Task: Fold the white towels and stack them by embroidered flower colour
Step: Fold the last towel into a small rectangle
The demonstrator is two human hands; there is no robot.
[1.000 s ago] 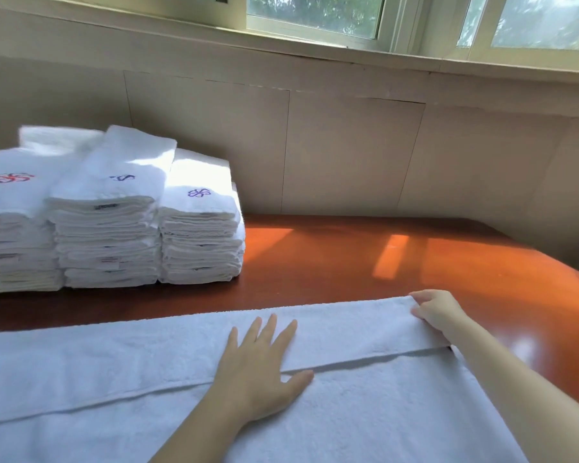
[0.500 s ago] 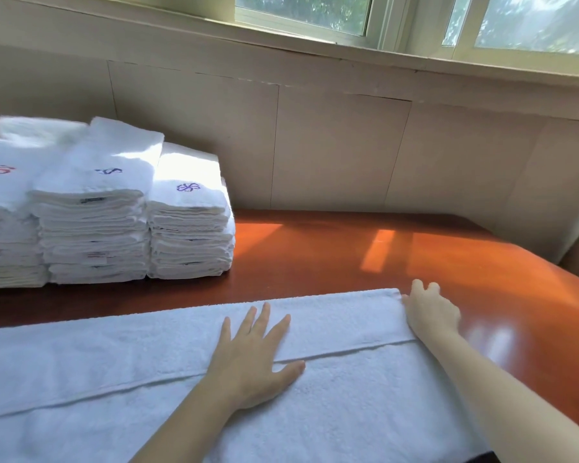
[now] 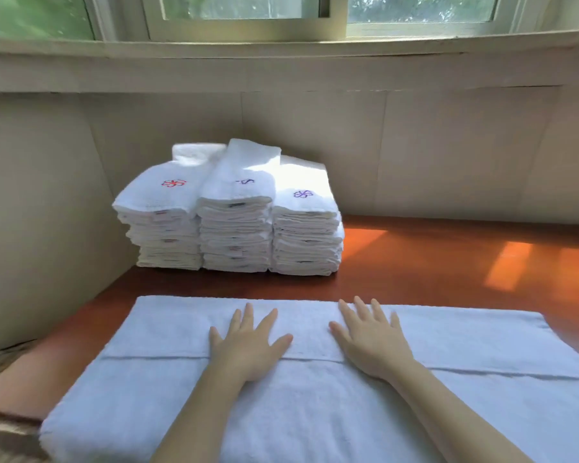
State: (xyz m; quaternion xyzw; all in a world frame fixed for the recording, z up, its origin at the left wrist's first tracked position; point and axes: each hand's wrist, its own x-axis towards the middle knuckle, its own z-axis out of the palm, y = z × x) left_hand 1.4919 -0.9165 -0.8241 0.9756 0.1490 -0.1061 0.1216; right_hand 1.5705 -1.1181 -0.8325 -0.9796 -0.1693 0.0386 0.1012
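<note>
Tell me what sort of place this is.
Probably a hotel or spa linen workroom: tall stacks of folded white embroidered towels, a polished reddish-brown wooden table under a sliding window.

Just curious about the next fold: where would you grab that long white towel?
Probably at its left short end: pinch both corners, coming in from the left. The towel lies flat as a long band, so its middle offers no edge; the left hand and right hand only press flat there.
</note>
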